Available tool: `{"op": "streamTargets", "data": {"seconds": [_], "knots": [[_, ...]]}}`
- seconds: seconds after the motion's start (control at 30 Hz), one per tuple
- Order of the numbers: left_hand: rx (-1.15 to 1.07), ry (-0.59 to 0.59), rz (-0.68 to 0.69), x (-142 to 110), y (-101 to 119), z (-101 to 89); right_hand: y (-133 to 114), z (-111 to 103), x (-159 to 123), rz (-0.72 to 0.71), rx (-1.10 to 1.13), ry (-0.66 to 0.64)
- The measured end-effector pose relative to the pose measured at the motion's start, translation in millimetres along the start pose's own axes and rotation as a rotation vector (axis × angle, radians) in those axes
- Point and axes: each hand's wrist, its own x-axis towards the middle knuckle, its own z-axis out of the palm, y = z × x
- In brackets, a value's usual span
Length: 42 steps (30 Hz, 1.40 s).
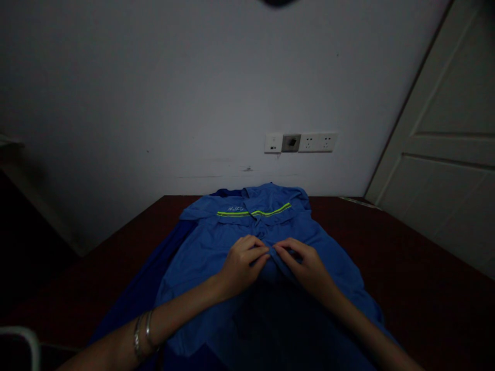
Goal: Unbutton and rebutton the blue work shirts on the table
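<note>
A blue work jacket (216, 239) with a yellow-green stripe across its chest lies spread out in front of me, collar toward the wall. My left hand (245, 263) is closed, its thumb and fingers pinching the jacket's front edge near the middle. Right beside it, my right hand (301, 263) also pinches the front edge, fingertips almost meeting those of the left. Whether a button or other fastener sits between the fingertips is too small and dark to tell. Two bracelets (143, 335) circle my left wrist.
The jacket rests on a dark red-brown tabletop (417, 263). Behind it rises a pale wall with a row of sockets (317, 142). A panelled door (444, 154) stands at the right. A white curved bar (27, 335) shows at the lower left.
</note>
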Motion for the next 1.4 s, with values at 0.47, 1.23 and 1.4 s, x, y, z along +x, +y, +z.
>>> {"op": "streamTargets", "data": {"seconds": [0.47, 1.23, 1.4], "knots": [[-0.052, -0.012, 0.002, -3, -3, -2.7, -7, -4, 0, -0.068, 0.034, -0.083], [-0.184, -0.056, -0.038, -3, 7, -2.2, -11, 4, -7, -0.161, -0.208, -0.02], [-0.244, -0.025, -0.102, -2, 10, -2.7, -11, 8, -12, -0.249, -0.284, 0.021]]}}
